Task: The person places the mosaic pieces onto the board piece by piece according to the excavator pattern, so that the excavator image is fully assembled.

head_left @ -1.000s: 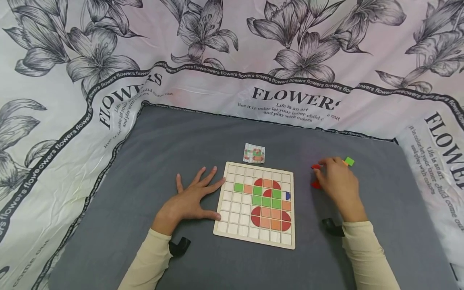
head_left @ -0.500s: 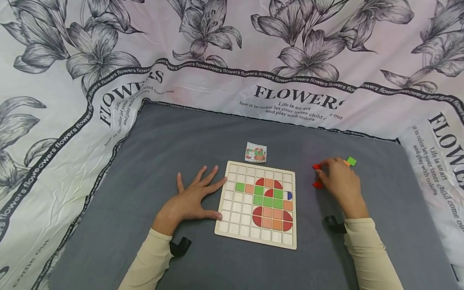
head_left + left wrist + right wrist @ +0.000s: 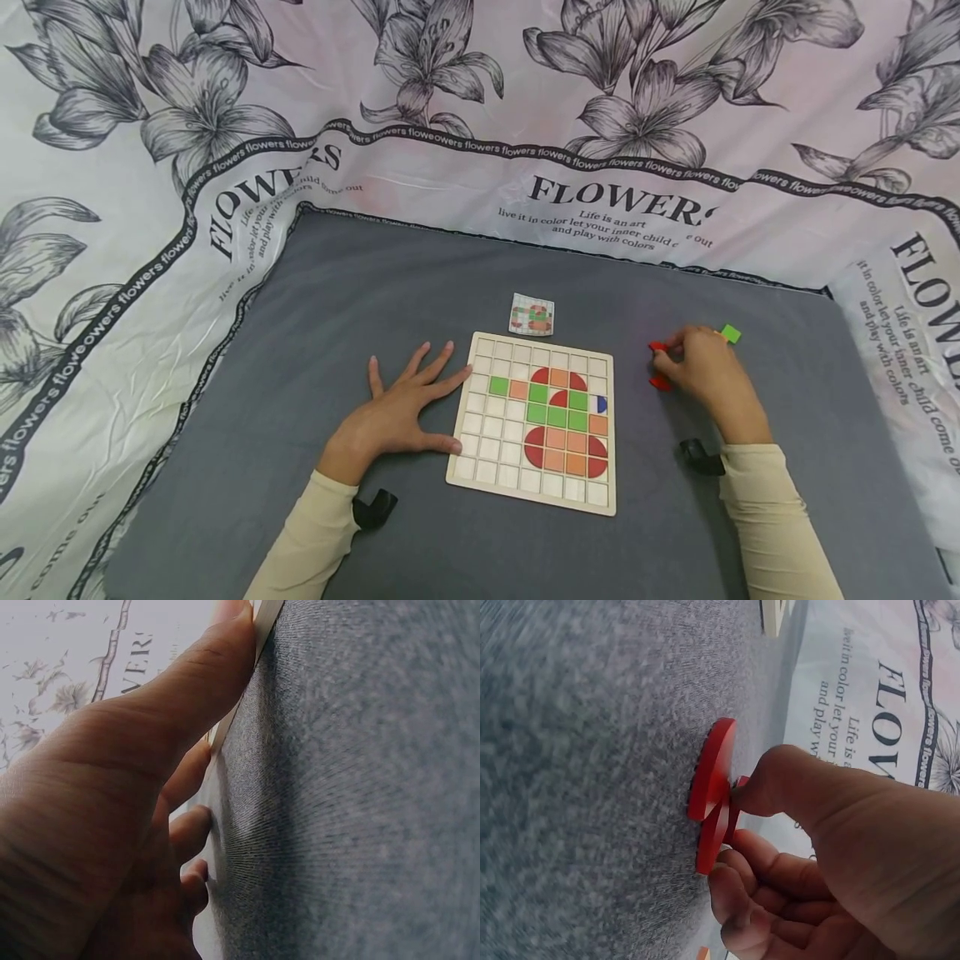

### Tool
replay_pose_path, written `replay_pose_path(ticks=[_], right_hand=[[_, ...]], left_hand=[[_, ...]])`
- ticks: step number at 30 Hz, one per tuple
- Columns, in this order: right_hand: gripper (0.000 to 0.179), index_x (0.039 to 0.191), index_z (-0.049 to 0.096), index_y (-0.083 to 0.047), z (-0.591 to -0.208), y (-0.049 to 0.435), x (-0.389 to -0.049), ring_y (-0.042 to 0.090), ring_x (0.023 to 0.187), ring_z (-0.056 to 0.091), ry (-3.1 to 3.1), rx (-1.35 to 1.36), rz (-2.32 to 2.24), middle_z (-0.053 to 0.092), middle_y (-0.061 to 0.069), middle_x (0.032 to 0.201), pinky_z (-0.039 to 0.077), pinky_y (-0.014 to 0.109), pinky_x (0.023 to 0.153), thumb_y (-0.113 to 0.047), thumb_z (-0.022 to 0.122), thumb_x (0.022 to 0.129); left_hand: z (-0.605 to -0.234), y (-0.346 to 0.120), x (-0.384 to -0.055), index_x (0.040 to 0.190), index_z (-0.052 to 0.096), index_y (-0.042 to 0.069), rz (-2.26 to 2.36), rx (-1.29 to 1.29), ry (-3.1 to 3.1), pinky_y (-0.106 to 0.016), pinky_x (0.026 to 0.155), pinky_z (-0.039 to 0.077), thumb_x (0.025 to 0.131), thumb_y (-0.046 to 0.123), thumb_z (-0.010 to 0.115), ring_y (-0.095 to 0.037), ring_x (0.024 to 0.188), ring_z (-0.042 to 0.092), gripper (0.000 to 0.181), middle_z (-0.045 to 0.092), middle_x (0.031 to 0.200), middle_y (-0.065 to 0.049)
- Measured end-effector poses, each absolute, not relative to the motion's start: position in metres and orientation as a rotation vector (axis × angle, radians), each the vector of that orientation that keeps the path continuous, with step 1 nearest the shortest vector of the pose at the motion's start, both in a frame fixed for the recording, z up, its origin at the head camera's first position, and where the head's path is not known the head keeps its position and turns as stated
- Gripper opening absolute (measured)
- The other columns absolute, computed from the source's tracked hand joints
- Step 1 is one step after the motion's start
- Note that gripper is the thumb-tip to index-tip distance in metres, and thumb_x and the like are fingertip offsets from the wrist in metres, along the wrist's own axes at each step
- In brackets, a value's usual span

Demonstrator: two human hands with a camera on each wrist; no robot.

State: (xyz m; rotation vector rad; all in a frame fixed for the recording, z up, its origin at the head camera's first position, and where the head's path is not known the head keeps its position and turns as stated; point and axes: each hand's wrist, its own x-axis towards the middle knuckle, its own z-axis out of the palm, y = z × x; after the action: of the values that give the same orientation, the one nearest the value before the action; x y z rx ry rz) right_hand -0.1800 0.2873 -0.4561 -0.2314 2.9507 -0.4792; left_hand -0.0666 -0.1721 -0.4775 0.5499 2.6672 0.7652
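Observation:
My left hand (image 3: 397,417) lies with fingers spread, its thumb and forefinger at the left edge of a square wooden grid board (image 3: 486,450). Green, orange, red and blue tiles fill part of the board's grid. To the right of the board, my right hand (image 3: 708,371) pinches a red tile (image 3: 737,814) between thumb and forefinger. In the right wrist view, a red quarter-circle tile (image 3: 714,776) and another red tile (image 3: 713,838) lie against it on the cloth. The pinched tile is mostly hidden behind these and the thumb.
A small printed pattern card (image 3: 532,315) lies just behind the board. Beyond my right hand is a green square tile (image 3: 731,334), with an orange tile partly hidden beside it. Grey cloth (image 3: 360,275) covers the table, and a flower-printed sheet (image 3: 465,179) hangs around its back and sides.
The whole head view has shifted slightly. My right hand stays at the red tiles with little movement, and the left hand keeps its place at the board's edge.

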Motion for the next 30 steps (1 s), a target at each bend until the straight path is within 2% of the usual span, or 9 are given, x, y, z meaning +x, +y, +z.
replay_pose_path(ticks=[7, 16, 22, 30], right_hand=[[0.035, 0.102, 0.068, 0.011, -0.457, 0.288, -0.182, 0.037, 0.082, 0.068, 2.952, -0.249, -0.516, 0.071, 0.029, 0.095, 0.057, 0.054, 0.069, -0.019, 0.078, 0.089], [0.037, 0.112, 0.067, 0.014, -0.457, 0.278, -0.177, 0.038, 0.089, 0.063, 3.013, -0.299, -0.555, 0.068, 0.032, 0.105, 0.055, 0.053, 0.071, -0.014, 0.077, 0.090], [0.028, 0.107, 0.070, 0.010, -0.449, 0.253, -0.165, 0.035, 0.084, 0.058, 3.087, -0.443, -0.594, 0.066, 0.028, 0.103, 0.051, 0.046, 0.065, -0.012, 0.075, 0.091], [0.024, 0.111, 0.071, 0.003, -0.435, 0.204, -0.144, 0.028, 0.077, 0.056, 3.083, -0.595, -0.642, 0.065, 0.021, 0.107, 0.050, 0.043, 0.065, -0.013, 0.075, 0.093]], left_hand=[[-0.475, -0.171, -0.067, 0.167, 0.035, 0.033, 0.770, 0.551, 2.667, -0.086, 0.109, -0.016, 0.077, 0.065, 0.088, -0.035, 0.165, 0.000, 0.110, 0.013, 0.178, -0.001], [-0.476, -0.172, -0.067, 0.167, 0.034, 0.033, 0.766, 0.549, 2.666, -0.086, 0.108, -0.017, 0.077, 0.065, 0.088, -0.035, 0.165, -0.001, 0.110, 0.012, 0.178, -0.001], [-0.477, -0.172, -0.066, 0.168, 0.032, 0.035, 0.756, 0.538, 2.663, -0.084, 0.109, -0.018, 0.076, 0.066, 0.087, -0.033, 0.165, -0.002, 0.111, 0.010, 0.178, 0.001], [-0.477, -0.172, -0.067, 0.167, 0.033, 0.034, 0.774, 0.551, 2.668, -0.085, 0.108, -0.017, 0.076, 0.065, 0.088, -0.035, 0.165, -0.001, 0.111, 0.012, 0.178, 0.000]])
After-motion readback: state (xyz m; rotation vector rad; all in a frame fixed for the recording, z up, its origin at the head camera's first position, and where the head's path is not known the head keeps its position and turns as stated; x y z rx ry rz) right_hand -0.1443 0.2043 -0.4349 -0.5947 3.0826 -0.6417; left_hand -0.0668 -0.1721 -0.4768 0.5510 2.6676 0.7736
